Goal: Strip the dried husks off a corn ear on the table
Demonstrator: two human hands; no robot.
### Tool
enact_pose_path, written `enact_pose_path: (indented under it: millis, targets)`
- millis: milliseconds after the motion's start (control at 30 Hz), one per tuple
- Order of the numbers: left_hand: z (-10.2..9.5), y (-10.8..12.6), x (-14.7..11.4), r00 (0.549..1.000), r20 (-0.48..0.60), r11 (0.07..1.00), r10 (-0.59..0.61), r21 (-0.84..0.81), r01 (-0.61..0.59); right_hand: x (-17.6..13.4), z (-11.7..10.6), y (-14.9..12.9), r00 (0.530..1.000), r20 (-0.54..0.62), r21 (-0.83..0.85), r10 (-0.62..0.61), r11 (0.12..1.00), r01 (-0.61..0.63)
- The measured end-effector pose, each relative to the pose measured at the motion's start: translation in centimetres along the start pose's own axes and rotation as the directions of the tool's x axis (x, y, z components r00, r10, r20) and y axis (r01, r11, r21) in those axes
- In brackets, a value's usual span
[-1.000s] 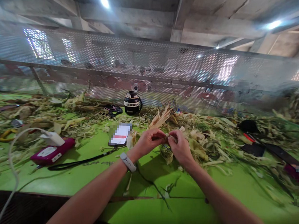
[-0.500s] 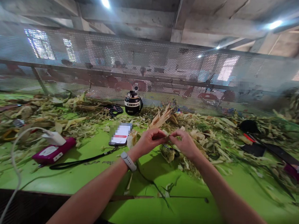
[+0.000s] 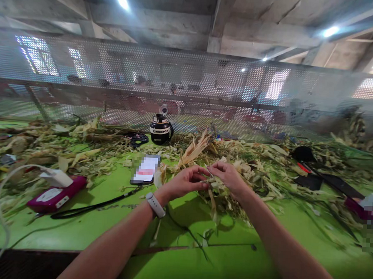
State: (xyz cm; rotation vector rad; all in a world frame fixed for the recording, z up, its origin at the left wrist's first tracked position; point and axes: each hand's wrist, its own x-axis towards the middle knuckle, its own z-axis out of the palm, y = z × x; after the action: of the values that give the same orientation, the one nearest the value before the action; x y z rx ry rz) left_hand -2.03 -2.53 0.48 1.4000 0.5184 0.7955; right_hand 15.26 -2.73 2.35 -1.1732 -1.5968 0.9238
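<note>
My left hand [image 3: 186,182], with a pale watch on its wrist, has curved fingers and a gap between thumb and forefinger. Its fingertips are at a small pale corn husk strip [image 3: 213,204], which hangs below the hands. Pinched fingers of my right hand [image 3: 230,177] meet the left fingertips on that strip. The exact grip is partly hidden. Just behind the hands lies a bundle of dry corn husk [image 3: 196,149], fanned out toward the back. Loose husk scraps lie under and around both hands.
A phone [image 3: 145,169] with a black strap [image 3: 98,206] lies left of my hands. Farther left is a magenta power bank [image 3: 57,194] with a white plug and cable. A black mug [image 3: 160,129] and scissors [image 3: 139,140] stand behind, before a perforated screen [image 3: 189,85].
The left thumb and forefinger have opened apart from a close pinch, and the husk strip now hangs down below the hands. The view has shifted slightly to the right.
</note>
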Motion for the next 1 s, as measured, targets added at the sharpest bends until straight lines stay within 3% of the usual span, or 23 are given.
enact_pose_path:
  millis: [167, 367, 500, 700, 767, 867, 933, 1000]
  targets:
    - [0.7, 0.2, -0.2, 0.998, -0.041, 0.994, -0.055, -0.102, 0.051, 0.0, 0.3, 0.2, 0.993, -0.109, 0.098, -0.044, 0.994, 0.055]
    - [0.9, 0.1, -0.2, 0.99, -0.081, 0.993, -0.118, -0.001, 0.118, 0.0, 1.1, 0.3, 0.98, -0.175, 0.182, -0.093, 0.975, 0.125]
    - [1.0, 0.2, -0.4, 0.988, -0.009, 0.983, -0.151, 0.1, 0.151, -0.1, 1.3, 0.5, 0.979, -0.196, 0.224, -0.051, 0.97, 0.095]
    - [1.6, 0.5, -0.8, 0.955, 0.18, 0.966, -0.234, 0.156, 0.208, 0.3, 0.8, 0.7, 0.944, -0.329, 0.352, 0.033, 0.932, 0.09]
    - [1.6, 0.5, -0.8, 0.963, 0.165, 0.974, -0.212, 0.118, 0.194, 0.4, 0.6, 0.5, 0.95, -0.284, 0.44, 0.131, 0.898, 0.007]
    - [1.4, 0.3, -0.6, 0.987, 0.056, 0.989, -0.149, 0.003, 0.149, 0.3, 0.3, 0.1, 0.956, -0.076, 0.53, 0.283, 0.824, -0.202]
    - [1.2, 0.2, -0.4, 0.993, -0.023, 0.99, -0.119, -0.081, 0.116, 0.1, 0.2, -0.1, 0.959, 0.037, 0.512, 0.282, 0.818, -0.26]
    - [1.1, 0.0, -0.3, 0.99, -0.087, 0.986, -0.112, -0.138, 0.099, -0.1, 0.2, -0.3, 0.973, 0.071, 0.506, 0.218, 0.833, -0.224]
